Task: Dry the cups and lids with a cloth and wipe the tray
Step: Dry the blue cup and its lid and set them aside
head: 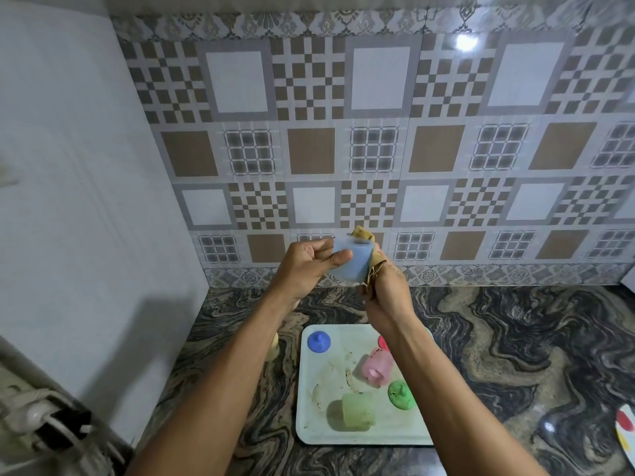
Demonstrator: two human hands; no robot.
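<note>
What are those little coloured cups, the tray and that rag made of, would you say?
Blue cup, pink cup and green cup: probably plastic, with a frosted, translucent finish; light glows through the walls.
Tray: pale and matte with a rounded moulded rim, likely plastic or melamine; its surface is stained.
Cloth: soft tan fabric, crumpled into folds.

A home kitchen, plainly: past the left hand (pixel 302 266) rises a wall of patterned brown-and-white tiles (pixel 378 132), and below the hand a dark, swirled stone tabletop (pixel 498 338) carries a tray (pixel 309 427) of small plastic cups (pixel 357 412) and lids (pixel 319 341).
</note>
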